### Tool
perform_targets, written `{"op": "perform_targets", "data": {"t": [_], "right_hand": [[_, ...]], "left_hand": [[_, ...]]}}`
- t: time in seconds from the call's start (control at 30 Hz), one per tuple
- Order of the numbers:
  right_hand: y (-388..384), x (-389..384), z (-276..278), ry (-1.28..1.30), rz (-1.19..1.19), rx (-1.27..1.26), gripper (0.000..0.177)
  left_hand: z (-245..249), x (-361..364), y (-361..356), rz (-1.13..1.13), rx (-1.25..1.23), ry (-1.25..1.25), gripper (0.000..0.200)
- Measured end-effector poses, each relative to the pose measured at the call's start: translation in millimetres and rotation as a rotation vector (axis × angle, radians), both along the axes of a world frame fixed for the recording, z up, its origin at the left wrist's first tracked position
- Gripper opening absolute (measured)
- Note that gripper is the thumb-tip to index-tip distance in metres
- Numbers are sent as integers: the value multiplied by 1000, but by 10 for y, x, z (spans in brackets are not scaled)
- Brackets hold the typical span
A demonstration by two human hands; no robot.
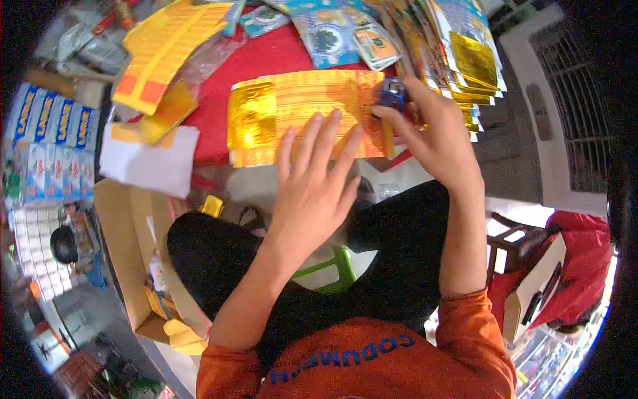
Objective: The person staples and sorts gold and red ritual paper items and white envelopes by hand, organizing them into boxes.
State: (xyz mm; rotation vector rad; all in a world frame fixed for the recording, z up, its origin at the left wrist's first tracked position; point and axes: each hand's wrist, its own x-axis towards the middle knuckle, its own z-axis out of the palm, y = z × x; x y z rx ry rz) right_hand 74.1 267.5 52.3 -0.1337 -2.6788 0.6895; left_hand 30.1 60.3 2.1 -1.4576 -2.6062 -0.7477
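Observation:
A gold and orange printed paper sheet (252, 123), with a shiny foil panel at its left end, lies at the near edge of the red table (212, 133). Flat on its lower middle rests my left hand (316, 176), fingers spread and holding nothing. My right hand (438, 130) is closed around a small blue and silver tool, which looks like a mini stapler (393, 93), at the sheet's right edge. The thumb and fingers partly hide this tool, so its jaws cannot be made out.
Stacked foil papers (475, 60) stand at the back right, beside blue printed packets (329, 36). Orange sheets (163, 50) and a white paper bundle (149, 156) lie left. An open cardboard box (126, 253) stands by my left leg; a metal grille (575, 73) is at right.

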Motion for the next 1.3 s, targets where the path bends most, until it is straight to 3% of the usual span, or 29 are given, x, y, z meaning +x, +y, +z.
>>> {"op": "perform_targets", "data": {"t": [0.07, 0.1, 0.17, 0.2, 0.23, 0.27, 0.3, 0.33, 0.4, 0.47, 0.6, 0.7, 0.8, 0.87, 0.93, 1.0, 1.07, 1.13, 1.27, 1.3], "right_hand": [[0, 57, 13, -52, -51, -127, 37], [-12, 49, -5, 134, 12, -50, 34], [-129, 77, 90, 127, -108, -301, 38], [-42, 104, -60, 226, -123, -270, 40], [85, 72, -199, 266, -68, -404, 39], [155, 10, -283, 289, -21, -524, 37], [109, -53, -267, 344, -34, -352, 35], [68, -86, -237, 410, -71, -173, 33], [66, -160, -252, 371, 11, -317, 31], [20, -185, -203, 390, 60, -371, 31], [117, -216, -228, 353, 73, -224, 33], [124, -214, -238, 335, 117, -305, 33], [210, -251, -350, 474, 115, -324, 33], [335, -219, -398, 454, 123, -291, 35], [402, -163, -492, 471, 110, -539, 34], [179, -38, -226, 618, 59, -397, 32], [189, 69, -138, 639, -116, -389, 32], [170, 148, -15, 765, -155, -478, 31], [250, 187, 23, 949, -223, -716, 34], [254, 199, 65, 929, -235, -640, 31]], "left_hand": [[-99, 49, 37, 18, 78, 49, 65], [-132, 61, 56, 32, 134, 59, 62], [-238, 28, 153, -12, 430, 26, 43], [-244, 33, 229, 7, 394, -47, 33], [-182, 70, 244, 24, 323, -67, 36], [-250, 113, 269, 52, 326, 167, 44], [-257, 131, 319, 75, 344, 195, 43], [-392, 136, 412, 49, 272, 154, 53], [-400, 146, 443, 79, 127, 159, 68], [-450, 141, 513, 91, -62, 172, 70], [-541, 161, 558, 139, 9, 215, 69], [-477, 183, 554, 156, -11, 268, 65], [-426, 169, 552, 128, -94, 198, 60], [-503, 162, 579, 197, 73, 394, 48], [-526, 114, 599, 198, 181, 503, 31], [-442, 69, 543, 97, 121, 441, 21], [-269, 56, 381, -12, 235, 500, 15], [-44, 42, 285, -49, 49, 300, 17], [371, 65, 90, -62, 553, 272, 19], [527, 85, 9, 31, 554, 281, 21]]}}
